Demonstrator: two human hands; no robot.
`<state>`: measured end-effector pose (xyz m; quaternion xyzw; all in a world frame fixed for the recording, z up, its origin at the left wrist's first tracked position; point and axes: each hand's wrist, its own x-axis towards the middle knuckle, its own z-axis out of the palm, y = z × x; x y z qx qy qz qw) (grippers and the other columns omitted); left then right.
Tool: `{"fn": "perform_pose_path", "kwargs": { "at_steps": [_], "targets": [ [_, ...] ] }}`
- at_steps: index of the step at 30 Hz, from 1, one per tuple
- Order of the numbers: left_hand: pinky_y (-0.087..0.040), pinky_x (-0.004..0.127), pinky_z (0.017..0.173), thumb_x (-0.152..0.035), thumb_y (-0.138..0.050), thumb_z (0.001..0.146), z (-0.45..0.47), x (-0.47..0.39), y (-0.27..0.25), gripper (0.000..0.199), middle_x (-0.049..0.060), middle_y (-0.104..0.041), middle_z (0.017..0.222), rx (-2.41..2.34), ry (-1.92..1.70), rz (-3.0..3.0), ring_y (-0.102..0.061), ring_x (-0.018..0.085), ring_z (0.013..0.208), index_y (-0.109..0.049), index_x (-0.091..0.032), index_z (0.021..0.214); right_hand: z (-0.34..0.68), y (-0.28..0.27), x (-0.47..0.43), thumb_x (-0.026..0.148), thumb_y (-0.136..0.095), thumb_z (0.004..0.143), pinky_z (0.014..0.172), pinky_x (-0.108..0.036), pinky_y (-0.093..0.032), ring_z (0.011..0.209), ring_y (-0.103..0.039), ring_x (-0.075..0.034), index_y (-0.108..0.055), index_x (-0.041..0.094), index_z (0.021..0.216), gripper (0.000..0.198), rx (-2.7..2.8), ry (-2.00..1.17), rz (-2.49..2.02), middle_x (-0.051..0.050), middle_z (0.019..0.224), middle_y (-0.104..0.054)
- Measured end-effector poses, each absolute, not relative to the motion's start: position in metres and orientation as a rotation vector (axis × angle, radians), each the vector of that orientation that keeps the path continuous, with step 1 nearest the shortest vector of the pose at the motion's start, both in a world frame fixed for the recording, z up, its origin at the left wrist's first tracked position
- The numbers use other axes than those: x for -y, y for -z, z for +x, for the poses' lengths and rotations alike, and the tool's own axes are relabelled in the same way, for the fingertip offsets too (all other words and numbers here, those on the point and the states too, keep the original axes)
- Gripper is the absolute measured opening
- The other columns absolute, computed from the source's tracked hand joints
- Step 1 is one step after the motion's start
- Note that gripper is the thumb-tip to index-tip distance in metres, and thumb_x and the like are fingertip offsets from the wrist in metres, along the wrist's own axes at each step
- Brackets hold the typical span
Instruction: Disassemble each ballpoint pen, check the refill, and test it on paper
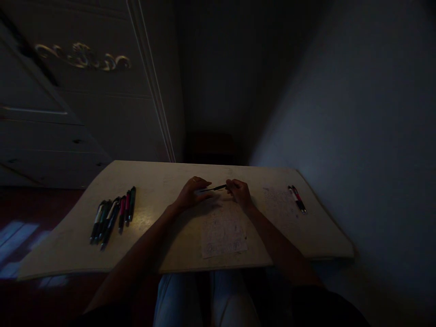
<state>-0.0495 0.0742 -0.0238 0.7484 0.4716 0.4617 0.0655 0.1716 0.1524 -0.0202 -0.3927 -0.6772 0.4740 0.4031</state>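
Denim-clad legs [173, 295] show below the counter [163, 181]. Left to right come a cabinet [112, 122], grouped pens [113, 218], my left hand [189, 194] spread around a slim dark pen part [220, 187], marked paper [223, 238], and my right hand [240, 191] pinching that part's end; this looks like fine handling, calling for steadiness, with two pens [297, 199] and a wall [368, 136] beyond.

Two hands counted: left hand [191, 194], right hand [240, 192]. One slim dark piece [220, 187] held. Two pens [299, 198] logged at right; at left, three pens [127, 206] separable — the overlapped remainder [109, 218] not countable. One written sheet [223, 238] recorded centrally — whether a second lies rightward could not be determined.
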Motion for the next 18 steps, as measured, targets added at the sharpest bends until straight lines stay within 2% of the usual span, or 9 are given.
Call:
{"fn": "perform_pose_path", "kwargs": {
  "at_steps": [8, 18],
  "targets": [
    [-0.053, 0.032, 0.072, -0.039, -0.067, 0.089, -0.037, -0.072, 0.023, 0.021, 0.006, -0.073, 0.083, -1.404, -1.405, 2.271, -0.066, 0.017, 0.076, -0.075, -0.021, 0.096, 0.162, 0.024, -0.139, 0.076, -0.057, 0.077, 0.04, -0.022, -0.032, 0.046, -0.044, -0.01, -0.06, 0.018, 0.062, 0.06, 1.716, -1.298, -1.007, 0.0, 0.053, -0.053],
    [-0.054, 0.03, 0.069, -0.033, -0.065, 0.091, -0.037, -0.072, 0.023, 0.018, 0.007, -0.071, 0.081, -1.415, -1.485, 2.257, -0.065, 0.016, 0.075, -0.075, -0.02, 0.098, 0.161, 0.031, -0.142, 0.077, -0.053, 0.078, 0.041, -0.022, -0.032, 0.044, -0.041, -0.009, -0.06, 0.018, 0.064, 0.061, 1.701, -1.389, -0.99, 0.001, 0.054, -0.051]
  ]
}}
